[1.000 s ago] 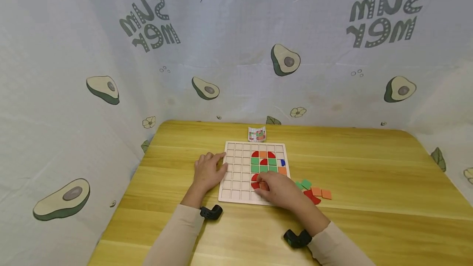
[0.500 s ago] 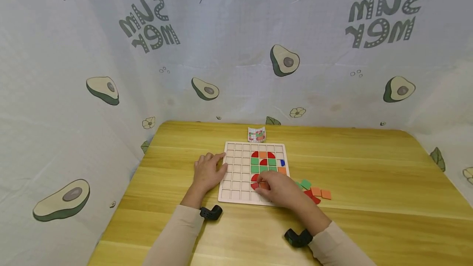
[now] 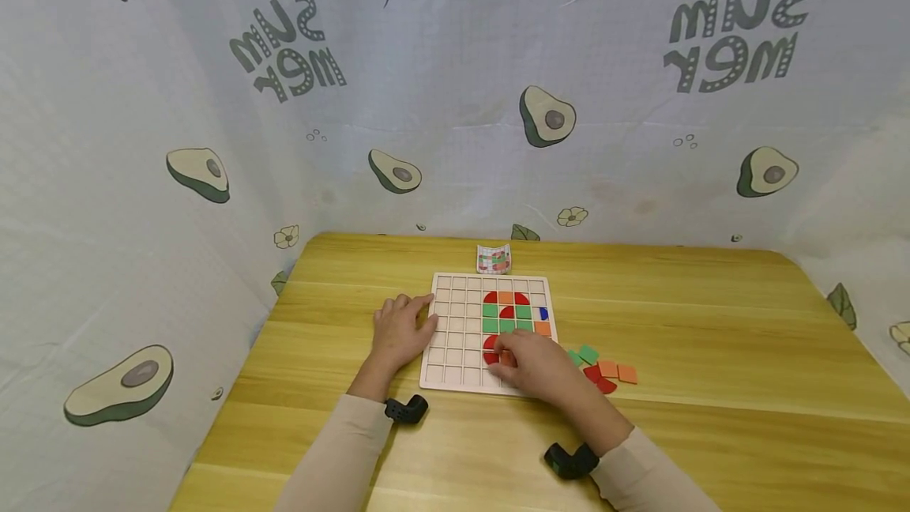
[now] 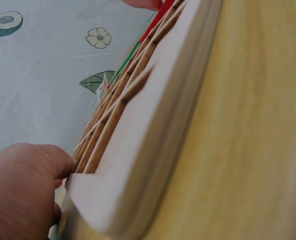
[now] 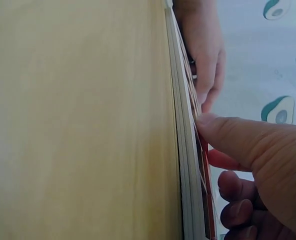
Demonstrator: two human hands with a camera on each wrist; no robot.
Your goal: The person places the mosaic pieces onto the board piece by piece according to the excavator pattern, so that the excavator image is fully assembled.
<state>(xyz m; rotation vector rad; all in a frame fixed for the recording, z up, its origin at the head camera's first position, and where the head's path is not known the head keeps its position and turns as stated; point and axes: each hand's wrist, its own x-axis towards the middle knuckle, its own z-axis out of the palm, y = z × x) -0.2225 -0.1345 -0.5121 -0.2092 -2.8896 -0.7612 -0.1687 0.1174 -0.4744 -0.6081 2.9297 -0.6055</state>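
We note the left hand point(image 3: 400, 333), fingers loosely spread, gripping nothing, against the left side of the board point(image 3: 455, 376) (presumably steadying it). Right hand point(image 3: 536, 362): fingers bent over red pieces point(image 3: 489, 356) in the grid, perhaps aligning them; pinching, we can't tell.

In the head view, your right hand point(image 3: 538, 366) covers the lower right cells of the square pale-wood grid board point(image 3: 456, 355) and part of a flat orange tile point(image 3: 506, 359); whether its fingertips pinch a piece cannot be told. It also partly hides a small green square tile point(image 3: 574, 356) beside the board. The print on the small curled white card point(image 3: 494, 259) is too fine to read. Your beige sleeves point(image 3: 341, 449) run off the bottom edge. In the left wrist view, your left hand point(image 4: 23, 192) is cut off at the left.
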